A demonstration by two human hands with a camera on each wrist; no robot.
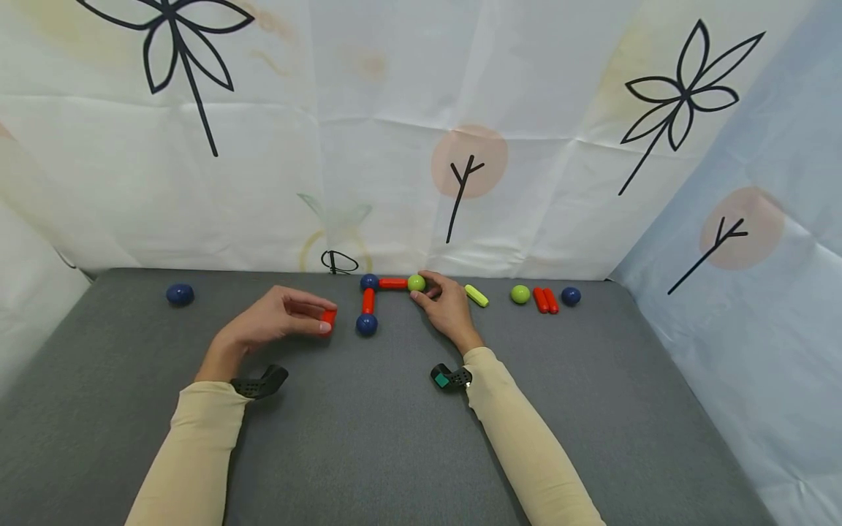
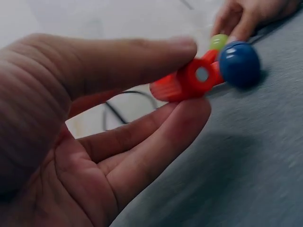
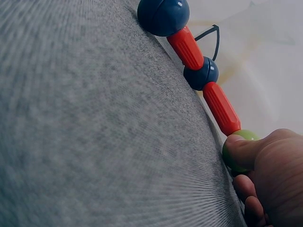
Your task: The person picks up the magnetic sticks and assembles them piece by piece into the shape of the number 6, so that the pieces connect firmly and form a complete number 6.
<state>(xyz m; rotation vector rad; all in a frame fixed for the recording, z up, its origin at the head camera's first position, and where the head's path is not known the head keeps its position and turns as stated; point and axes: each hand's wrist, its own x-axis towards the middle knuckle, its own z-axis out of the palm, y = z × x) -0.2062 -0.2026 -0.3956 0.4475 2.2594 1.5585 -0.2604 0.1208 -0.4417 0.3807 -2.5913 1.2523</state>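
Observation:
My left hand point(image 1: 275, 320) pinches a short red magnetic rod point(image 1: 328, 320) between thumb and fingers, just left of a joined piece. In the left wrist view a round pale disc shows on that rod's end point(image 2: 201, 74). The joined piece forms an L: a corner blue ball point(image 1: 370, 282), a red rod toward the front ending in a nearer blue ball point(image 1: 366, 324), and another red rod point(image 1: 393, 283) running right to a green ball point(image 1: 416, 283). That green ball is gripped by my right hand point(image 1: 449, 308), with the thumb on it in the right wrist view.
A lone blue ball point(image 1: 180, 294) lies at the far left. Right of my right hand are a yellow-green rod point(image 1: 476, 296), a green ball point(image 1: 520, 294), two red rods point(image 1: 541, 300) side by side and a blue ball point(image 1: 570, 296). A printed cloth point(image 1: 395, 197) hangs behind the grey table point(image 1: 368, 438).

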